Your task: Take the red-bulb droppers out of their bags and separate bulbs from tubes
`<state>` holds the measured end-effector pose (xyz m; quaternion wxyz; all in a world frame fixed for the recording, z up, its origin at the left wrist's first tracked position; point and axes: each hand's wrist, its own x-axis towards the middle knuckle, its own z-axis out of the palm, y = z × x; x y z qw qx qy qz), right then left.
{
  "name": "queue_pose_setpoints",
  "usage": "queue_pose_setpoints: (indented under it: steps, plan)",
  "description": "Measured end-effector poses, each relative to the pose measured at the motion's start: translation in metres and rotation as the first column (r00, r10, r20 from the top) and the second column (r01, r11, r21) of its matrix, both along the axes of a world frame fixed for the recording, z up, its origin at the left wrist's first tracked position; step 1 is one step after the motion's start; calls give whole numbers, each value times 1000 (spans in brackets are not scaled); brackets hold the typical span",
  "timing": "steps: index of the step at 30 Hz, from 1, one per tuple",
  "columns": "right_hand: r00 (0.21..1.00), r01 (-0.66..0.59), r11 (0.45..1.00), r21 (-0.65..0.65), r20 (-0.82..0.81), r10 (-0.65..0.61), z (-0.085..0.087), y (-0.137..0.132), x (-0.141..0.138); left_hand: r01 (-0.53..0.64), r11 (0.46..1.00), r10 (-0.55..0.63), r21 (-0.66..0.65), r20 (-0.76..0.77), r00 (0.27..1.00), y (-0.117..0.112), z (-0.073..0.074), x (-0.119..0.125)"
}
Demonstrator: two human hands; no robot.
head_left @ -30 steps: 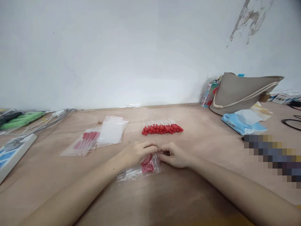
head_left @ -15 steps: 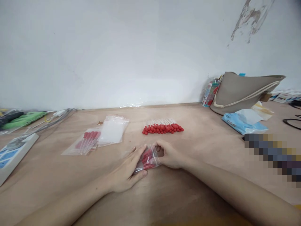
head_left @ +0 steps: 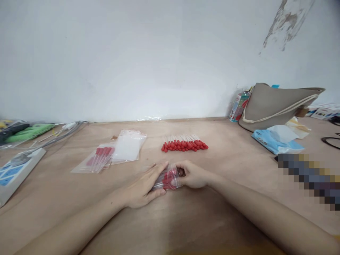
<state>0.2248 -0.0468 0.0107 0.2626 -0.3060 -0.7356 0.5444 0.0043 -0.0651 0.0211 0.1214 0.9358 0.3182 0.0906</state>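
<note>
On the table in front of me lies a small clear plastic bag with several red-ended, clear-stemmed sticks inside, like droppers. My left hand lies flat over the bag's left part, fingers stretched and thumb apart, covering some of it. At the bag's right end, my right hand pinches the edge between thumb and curled fingers. Beyond the hands is a row of similar red-ended sticks, red ends toward me. Left of it are a stack of flat white-looking plastic bags and filled clear bags with red-ended sticks.
A white power strip with a grey plug sits at the left, near a green item in plastic. At the right stand a grey bag and a bottle, with a blue tissue pack in front. The wall is behind.
The right thumb and fingers have moved slightly on the end of the bag, and more red shows through it. The left hand stays flat on it. The view has shifted a little.
</note>
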Motion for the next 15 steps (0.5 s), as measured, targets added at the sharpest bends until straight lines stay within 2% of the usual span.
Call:
queue_pose_setpoints:
  steps: [2, 5, 7, 9, 11, 13, 15]
  plan:
    - [1000, -18, 1000, -3, -19, 18, 1, -2, -2, -8, 1000, 8, 5, 6, 1000, 2, -1, -1]
    - [996, 62, 998, 0, -58, -62, 4, -6, -5, -12, 1000, 12, -1, 1, 1000, 3, -3, -2]
    - [988, 121, 989, -90, -82, -128, 6, -7, -6, -21, 1000, 21, -5, -8, 1000, 3, -4, -3]
    - [967, 216, 945, -247, -79, -242, 9, -5, -3, -27, 1000, 27, -7, -26, 999, 2, -4, -4]
    - [928, 306, 861, -407, -74, -365, 9, -1, 4, -27, 1000, 27, -6, -45, 999, 1, -3, -4]
    - [896, 310, 797, -518, -121, -427, 8, 3, 11, -26, 1000, 26, -2, -56, 998, 1, -2, -3]
    - [889, 254, 781, -570, -181, -421, 5, 5, 17, -27, 1000, 27, 2, -58, 998, 0, -1, -2]
